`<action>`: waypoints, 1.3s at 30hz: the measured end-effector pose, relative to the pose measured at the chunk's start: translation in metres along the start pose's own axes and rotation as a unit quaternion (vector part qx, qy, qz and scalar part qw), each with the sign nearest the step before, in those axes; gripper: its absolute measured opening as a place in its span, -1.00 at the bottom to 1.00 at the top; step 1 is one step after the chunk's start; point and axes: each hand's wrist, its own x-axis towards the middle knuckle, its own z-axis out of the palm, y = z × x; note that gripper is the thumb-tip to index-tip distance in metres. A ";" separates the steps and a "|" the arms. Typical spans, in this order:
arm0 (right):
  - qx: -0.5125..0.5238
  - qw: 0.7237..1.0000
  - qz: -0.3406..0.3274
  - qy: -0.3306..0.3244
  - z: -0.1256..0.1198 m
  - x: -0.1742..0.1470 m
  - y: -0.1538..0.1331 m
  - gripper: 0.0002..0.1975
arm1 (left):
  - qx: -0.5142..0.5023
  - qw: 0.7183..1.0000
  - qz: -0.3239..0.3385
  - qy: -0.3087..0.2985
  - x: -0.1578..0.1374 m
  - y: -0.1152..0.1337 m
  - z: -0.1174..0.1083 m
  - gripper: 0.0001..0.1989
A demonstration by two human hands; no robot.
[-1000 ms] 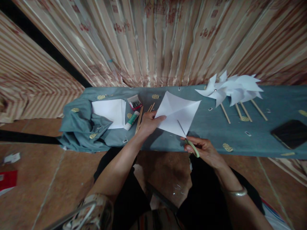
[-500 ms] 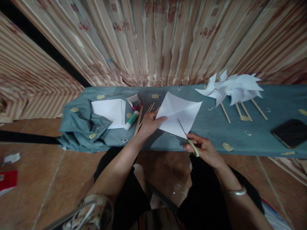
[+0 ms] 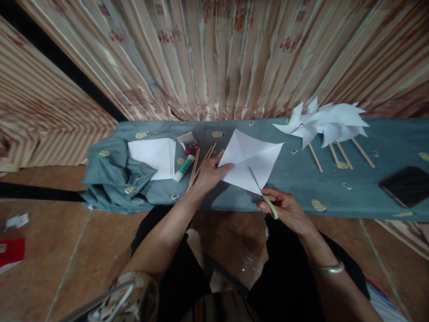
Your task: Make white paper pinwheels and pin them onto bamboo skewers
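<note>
A white square sheet of paper [image 3: 252,154] with fold creases is held up over the cloth-covered table. My left hand [image 3: 212,172] pinches its left corner, thumb on top. In my right hand [image 3: 279,205] is a pair of scissors [image 3: 272,206] with pale green handles. The blades lie along the near corner of the paper and point toward its centre; part of them is hidden by the sheet. Behind my left hand several wooden sticks [image 3: 194,166] rest on the cloth, next to a green and white glue stick [image 3: 184,168].
A stack of white paper [image 3: 152,156] lies at the left, partly under bunched cloth [image 3: 114,179]. A small red box of metal pins [image 3: 188,143] stands beside it. Several paper pinwheels [image 3: 325,123] on sticks lie at the right, and a dark flat object [image 3: 405,185] beyond them.
</note>
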 end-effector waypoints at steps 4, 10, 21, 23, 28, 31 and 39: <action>0.003 1.000 0.011 -0.001 -0.002 0.000 0.000 -0.25 | -0.006 1.000 0.004 0.003 0.000 -0.001 0.000 -0.75; 0.014 0.999 0.041 0.001 -0.001 0.000 -0.001 -0.10 | -0.009 1.000 -0.001 0.008 -0.002 0.004 0.001 -0.79; 0.009 1.000 0.007 -0.002 -0.002 0.001 0.006 -0.12 | 0.007 1.000 -0.020 -0.011 -0.005 0.005 0.004 -0.80; 0.010 1.000 0.015 -0.003 -0.002 0.001 0.004 -0.11 | 0.009 1.000 -0.017 -0.009 -0.004 0.004 0.004 -0.80; 0.005 1.000 0.028 0.006 -0.002 0.001 0.003 -0.12 | 0.008 1.000 -0.012 -0.008 -0.006 0.003 0.004 -0.80; 0.010 0.999 0.032 0.006 -0.001 0.001 0.002 -0.15 | 0.007 1.000 -0.009 -0.007 -0.006 0.004 0.004 -0.81; 0.012 0.999 0.047 0.022 0.000 0.001 0.000 -0.17 | 0.013 1.000 -0.005 -0.014 -0.004 0.002 0.004 -0.80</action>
